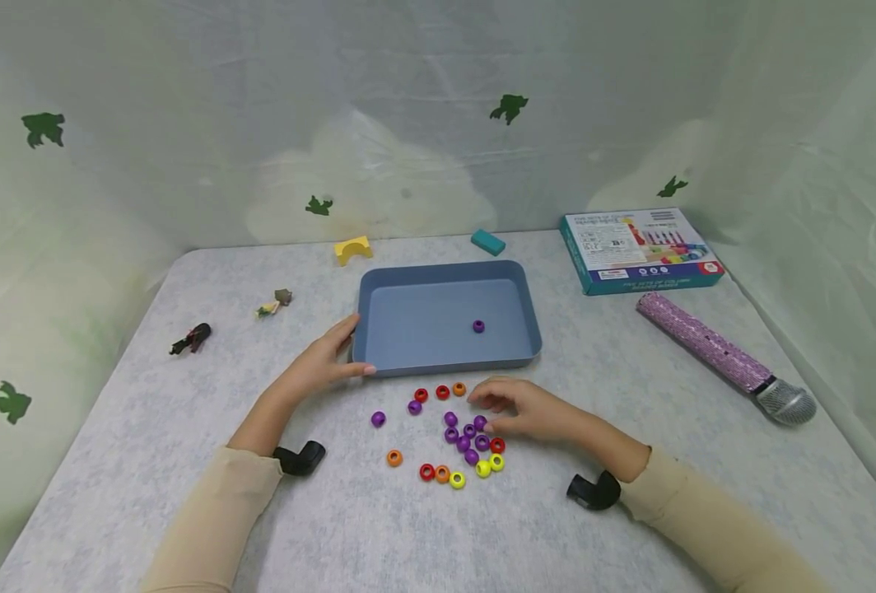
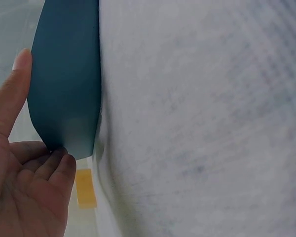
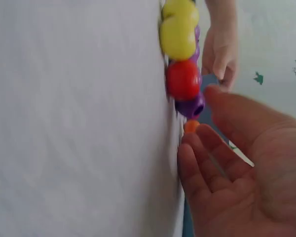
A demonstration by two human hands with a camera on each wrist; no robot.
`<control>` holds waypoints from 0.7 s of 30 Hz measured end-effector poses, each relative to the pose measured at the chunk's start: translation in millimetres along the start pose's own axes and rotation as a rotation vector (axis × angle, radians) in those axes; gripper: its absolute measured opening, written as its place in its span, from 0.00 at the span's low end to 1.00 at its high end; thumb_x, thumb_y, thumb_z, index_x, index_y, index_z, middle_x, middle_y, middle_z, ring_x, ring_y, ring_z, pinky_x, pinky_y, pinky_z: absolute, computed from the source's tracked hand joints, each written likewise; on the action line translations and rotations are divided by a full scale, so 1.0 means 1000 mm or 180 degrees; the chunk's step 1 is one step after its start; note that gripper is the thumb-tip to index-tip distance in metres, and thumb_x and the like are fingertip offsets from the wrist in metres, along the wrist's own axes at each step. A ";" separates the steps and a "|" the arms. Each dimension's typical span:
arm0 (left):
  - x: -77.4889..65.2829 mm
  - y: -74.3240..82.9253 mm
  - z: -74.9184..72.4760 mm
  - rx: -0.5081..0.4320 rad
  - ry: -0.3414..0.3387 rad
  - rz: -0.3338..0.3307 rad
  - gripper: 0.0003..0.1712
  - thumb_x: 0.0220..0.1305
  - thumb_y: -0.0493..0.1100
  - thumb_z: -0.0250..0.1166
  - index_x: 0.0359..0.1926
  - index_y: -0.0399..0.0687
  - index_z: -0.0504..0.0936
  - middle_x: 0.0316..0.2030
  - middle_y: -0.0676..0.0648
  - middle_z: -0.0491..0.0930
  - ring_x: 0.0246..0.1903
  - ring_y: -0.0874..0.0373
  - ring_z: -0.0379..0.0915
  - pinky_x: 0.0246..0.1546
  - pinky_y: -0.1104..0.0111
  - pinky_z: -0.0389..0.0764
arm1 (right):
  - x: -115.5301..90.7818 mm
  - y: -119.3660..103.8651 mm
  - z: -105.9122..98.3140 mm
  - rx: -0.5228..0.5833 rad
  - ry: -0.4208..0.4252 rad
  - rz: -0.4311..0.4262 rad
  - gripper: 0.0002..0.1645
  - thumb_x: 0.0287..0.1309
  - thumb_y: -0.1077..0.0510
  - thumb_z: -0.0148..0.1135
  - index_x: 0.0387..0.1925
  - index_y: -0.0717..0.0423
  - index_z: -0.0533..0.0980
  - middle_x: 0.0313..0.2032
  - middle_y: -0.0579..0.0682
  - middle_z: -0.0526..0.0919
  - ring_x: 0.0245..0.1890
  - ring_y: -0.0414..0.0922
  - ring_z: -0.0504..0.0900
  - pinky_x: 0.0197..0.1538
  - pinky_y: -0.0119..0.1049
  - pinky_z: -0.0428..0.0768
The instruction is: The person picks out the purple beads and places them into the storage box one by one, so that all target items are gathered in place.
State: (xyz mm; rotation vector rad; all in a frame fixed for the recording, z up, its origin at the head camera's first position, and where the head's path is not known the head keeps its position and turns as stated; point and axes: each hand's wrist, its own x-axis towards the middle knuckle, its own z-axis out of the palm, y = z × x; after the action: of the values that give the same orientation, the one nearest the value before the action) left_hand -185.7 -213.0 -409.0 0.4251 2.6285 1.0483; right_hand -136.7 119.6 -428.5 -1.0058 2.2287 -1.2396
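Note:
A blue-grey tray (image 1: pixel 445 367) lies on the table with a single purple bead (image 1: pixel 478 326) inside. My left hand (image 1: pixel 323 359) rests against the tray's front left corner, thumb on the front wall and fingers at the left end; the left wrist view shows them touching the tray wall (image 2: pixel 69 79). In front of the tray lie several loose purple, red, orange and yellow beads. My right hand (image 1: pixel 533 409) is at their right side, thumb and fingers apart, the thumb close to a purple bead (image 1: pixel 480 422). In the right wrist view, nothing is visible between its fingers.
Behind the tray lie a yellow arch block (image 1: pixel 352 248) and a teal block (image 1: pixel 488 242). A flat toy box (image 1: pixel 641 251) and a glittery pink microphone (image 1: pixel 712 350) lie on the right. Two small figures, one dark (image 1: pixel 192 338) and one lighter (image 1: pixel 273 302), lie left.

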 end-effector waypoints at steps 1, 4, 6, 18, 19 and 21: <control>0.000 0.000 0.000 -0.0002 0.0006 -0.0009 0.57 0.38 0.63 0.60 0.63 0.50 0.39 0.62 0.47 0.39 0.58 0.53 0.43 0.57 0.62 0.51 | 0.000 0.002 0.002 -0.0031 -0.0022 -0.0020 0.20 0.46 0.58 0.59 0.44 0.52 0.70 0.43 0.42 0.71 0.42 0.38 0.69 0.44 0.29 0.71; -0.001 0.001 -0.001 0.0013 -0.0002 -0.0030 0.56 0.39 0.62 0.60 0.63 0.49 0.39 0.62 0.47 0.39 0.58 0.53 0.42 0.57 0.61 0.50 | 0.000 0.006 0.005 -0.0178 -0.0066 -0.0095 0.16 0.47 0.58 0.58 0.41 0.49 0.72 0.40 0.38 0.72 0.41 0.35 0.69 0.43 0.28 0.71; -0.001 0.002 -0.001 0.0030 -0.0005 -0.0042 0.55 0.40 0.61 0.61 0.63 0.49 0.38 0.62 0.46 0.39 0.59 0.53 0.41 0.57 0.61 0.50 | 0.001 0.006 0.007 -0.0251 -0.0094 -0.0105 0.13 0.47 0.59 0.57 0.39 0.48 0.73 0.39 0.38 0.73 0.40 0.34 0.69 0.43 0.27 0.71; 0.000 0.002 -0.001 0.0125 0.0007 -0.0054 0.54 0.42 0.59 0.61 0.63 0.48 0.39 0.62 0.46 0.40 0.59 0.53 0.40 0.57 0.60 0.49 | 0.021 -0.011 -0.027 -0.0258 0.0702 -0.0180 0.15 0.48 0.58 0.56 0.40 0.56 0.73 0.36 0.42 0.74 0.34 0.36 0.72 0.37 0.28 0.74; 0.000 0.002 -0.001 0.0124 0.0006 -0.0055 0.54 0.42 0.59 0.61 0.63 0.48 0.39 0.62 0.46 0.40 0.59 0.53 0.40 0.57 0.60 0.49 | 0.025 -0.010 -0.032 -0.0214 0.0795 -0.0188 0.15 0.48 0.57 0.56 0.40 0.57 0.73 0.36 0.43 0.74 0.34 0.37 0.72 0.38 0.29 0.74; 0.000 0.003 -0.001 0.0127 0.0005 -0.0054 0.54 0.43 0.59 0.61 0.63 0.48 0.39 0.62 0.46 0.40 0.59 0.53 0.39 0.57 0.60 0.49 | 0.033 -0.006 -0.040 -0.0137 0.0930 -0.0153 0.16 0.48 0.57 0.56 0.41 0.58 0.73 0.36 0.44 0.74 0.35 0.37 0.73 0.39 0.30 0.74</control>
State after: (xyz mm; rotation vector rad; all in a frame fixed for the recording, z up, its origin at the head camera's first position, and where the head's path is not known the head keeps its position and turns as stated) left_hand -185.8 -211.6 -406.6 0.4102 2.6537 0.9927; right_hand -181.9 115.3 -401.8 -0.9503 2.4720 -1.4456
